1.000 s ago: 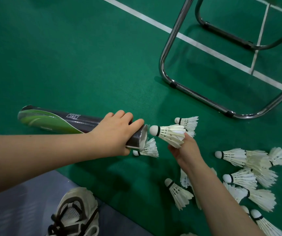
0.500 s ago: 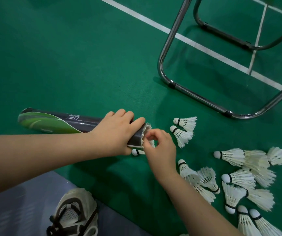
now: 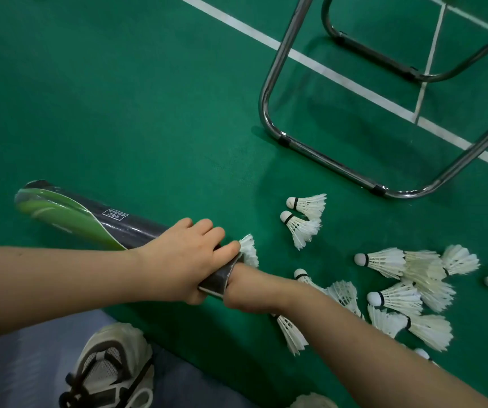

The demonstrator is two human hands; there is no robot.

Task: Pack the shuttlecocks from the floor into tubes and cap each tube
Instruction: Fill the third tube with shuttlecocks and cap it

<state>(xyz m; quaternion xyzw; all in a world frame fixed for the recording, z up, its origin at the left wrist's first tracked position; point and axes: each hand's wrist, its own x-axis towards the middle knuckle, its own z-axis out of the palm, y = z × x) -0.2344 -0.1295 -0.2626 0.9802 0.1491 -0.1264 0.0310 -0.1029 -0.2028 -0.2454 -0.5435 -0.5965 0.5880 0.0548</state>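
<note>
The tube (image 3: 113, 225) is long and dark with a green swirl on it; it slants low over the green floor (image 3: 119, 113), with its closed end up to the left and its open end down to the right; I cannot tell if it touches the floor. The left hand (image 3: 184, 257) is wrapped tight around the tube close to the open end; the fingers curl over the top and the thumb goes underneath. The right hand (image 3: 245, 290) is pushed into the open end; its fingers are hidden inside the tube, so I cannot tell if they are curled, straight or holding something; only the back of the hand and the wrist show.

One shuttlecock (image 3: 248, 250) shows its white feathers just behind the mouth of the tube, right beside a left fingertip. Two shuttlecocks (image 3: 307, 206) lie side by side on the floor a little to the right; their round tips point left. A bigger bunch of shuttlecocks (image 3: 396, 298) lies further right, near the right arm; some lie on top of others, and a few are partly hidden under the arm.

A shiny metal chair frame (image 3: 325, 160) stands on the floor behind the shuttlecocks; a white line (image 3: 266, 36) runs across the floor under it. A white and black shoe (image 3: 113, 369) sits at the bottom, on a grey part of the floor.
</note>
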